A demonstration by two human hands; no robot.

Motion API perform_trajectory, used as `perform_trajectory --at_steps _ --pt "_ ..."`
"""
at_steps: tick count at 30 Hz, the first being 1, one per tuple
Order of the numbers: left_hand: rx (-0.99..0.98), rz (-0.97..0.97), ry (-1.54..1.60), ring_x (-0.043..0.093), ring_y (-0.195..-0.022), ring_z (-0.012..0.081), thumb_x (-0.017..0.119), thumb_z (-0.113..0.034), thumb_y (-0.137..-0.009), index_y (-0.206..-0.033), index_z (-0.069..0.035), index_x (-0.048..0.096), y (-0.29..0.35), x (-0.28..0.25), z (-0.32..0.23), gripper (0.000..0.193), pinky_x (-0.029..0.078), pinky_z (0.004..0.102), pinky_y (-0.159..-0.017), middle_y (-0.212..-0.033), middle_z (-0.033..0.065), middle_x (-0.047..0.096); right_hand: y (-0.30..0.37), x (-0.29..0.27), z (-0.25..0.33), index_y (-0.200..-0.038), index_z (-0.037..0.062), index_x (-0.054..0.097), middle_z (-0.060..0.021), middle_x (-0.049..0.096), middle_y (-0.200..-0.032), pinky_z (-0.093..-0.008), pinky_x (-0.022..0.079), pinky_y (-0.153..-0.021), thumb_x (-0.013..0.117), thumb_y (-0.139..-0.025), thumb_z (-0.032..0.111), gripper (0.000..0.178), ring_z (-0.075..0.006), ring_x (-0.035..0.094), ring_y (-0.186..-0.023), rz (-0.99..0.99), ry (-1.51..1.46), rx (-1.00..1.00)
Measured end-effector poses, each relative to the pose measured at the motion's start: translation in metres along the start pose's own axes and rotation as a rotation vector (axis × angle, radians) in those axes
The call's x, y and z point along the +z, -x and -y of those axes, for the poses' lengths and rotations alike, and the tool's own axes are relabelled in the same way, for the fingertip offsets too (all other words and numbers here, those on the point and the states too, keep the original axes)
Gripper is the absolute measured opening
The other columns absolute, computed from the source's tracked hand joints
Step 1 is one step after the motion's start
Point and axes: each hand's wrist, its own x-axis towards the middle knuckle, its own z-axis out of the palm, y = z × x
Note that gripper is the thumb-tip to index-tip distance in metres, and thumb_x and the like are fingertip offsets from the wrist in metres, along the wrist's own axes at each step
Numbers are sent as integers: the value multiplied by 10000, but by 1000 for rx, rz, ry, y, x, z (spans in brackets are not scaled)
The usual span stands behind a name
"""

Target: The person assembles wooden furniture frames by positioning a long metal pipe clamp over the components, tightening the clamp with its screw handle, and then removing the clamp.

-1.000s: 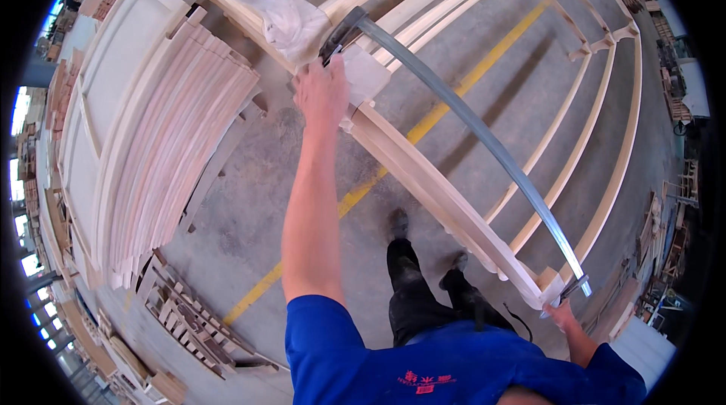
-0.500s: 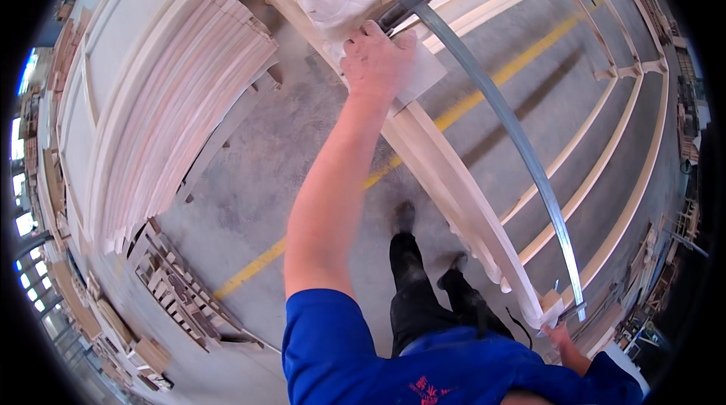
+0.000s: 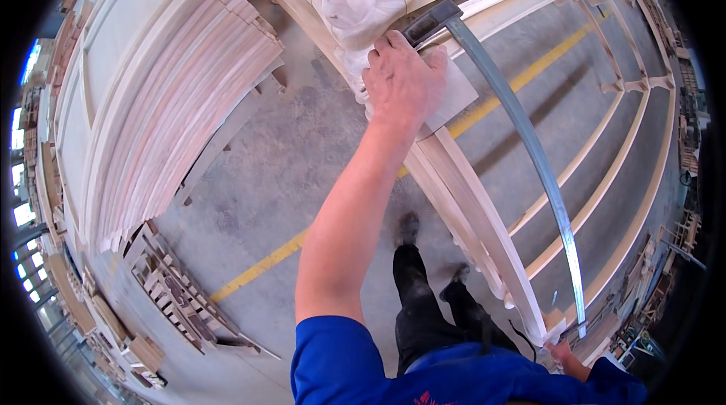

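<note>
- Above the concrete floor [image 3: 295, 155], a wooden frame [image 3: 484, 223] of long pale rails spreads before us.
- Along its near rail runs our clamp [image 3: 522, 119], a long grey metal bar, dark at its far end.
- Our left arm [image 3: 340, 235] reaches forward, its left grip [image 3: 406, 83] curled around that dark end.
- By the bar's near end sits our right grip [image 3: 561, 353], partly hidden; we cannot tell whether it holds anything.

Even, bright light covers the floor [image 3: 265, 178], with windows [image 3: 24, 214] on the left blown out white and fringed blue. A soft shadow [image 3: 533, 120] streaks the floor on the right, and the metal clamp [image 3: 546, 174] glints toward its near end. Fisheye distortion bends edges toward a black rim.
</note>
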Motion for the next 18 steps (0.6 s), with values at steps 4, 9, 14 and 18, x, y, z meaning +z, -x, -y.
perform_trajectory --at_steps 4,9,14,18 --pt "14 -22 -5 544 -1234 433 596 -488 -957 -1292 90 522 -2 0 3 672 440 495 -1056 -1282 282 575 -2 -2 2 -1318 -68 577 -147 693 -1211 -397 536 -948 836 -804 59 589 -247 669 -1082 -11 68 40" --pt "1 -26 32 547 -1226 435 540 -424 -1000 -1322 94 532 -1 3 1 610 425 495 -1069 -1285 286 588 -6 -7 -7 -1333 -77 561 -158 690 -1227 -404 529 -969 851 -803 95 628 -264 667 -1096 30 96 50" --pt "-2 -20 40 540 -1256 421 505 -409 -1018 -1354 89 532 0 0 -3 601 403 479 -1097 -1317 282 589 -13 -12 -10 -1327 -85 554 -166 679 -1253 -410 536 -966 864 -791 103 647 -264 669 -1098 45 141 68" --pt "36 -128 2 581 -1155 419 541 -387 -1002 -1245 56 572 0 7 4 507 443 493 -1026 -1233 267 613 -21 -13 -23 -1304 -106 543 -189 671 -1252 -419 557 -932 891 -762 118 682 -264 676 -1072 -10 153 76"
